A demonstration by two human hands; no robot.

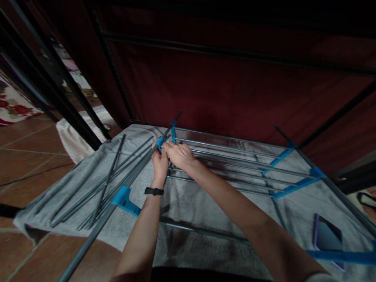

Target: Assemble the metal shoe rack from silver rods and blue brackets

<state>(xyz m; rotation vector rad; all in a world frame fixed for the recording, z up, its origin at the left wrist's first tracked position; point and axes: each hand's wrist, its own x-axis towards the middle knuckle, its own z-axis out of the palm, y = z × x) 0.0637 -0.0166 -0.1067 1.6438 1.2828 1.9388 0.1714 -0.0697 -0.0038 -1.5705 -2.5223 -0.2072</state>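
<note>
Two bare hands meet over a grey cloth on the floor: the left hand is wrapped around a grey rod at its blue connector, the right hand just beside it, fingers curled onto the same joint.

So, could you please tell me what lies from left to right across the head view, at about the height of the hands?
Striped cloth on the tiled floor → loose grey rods on the grey towel → left hand → right hand → grey rack bars → blue connectors.
</note>
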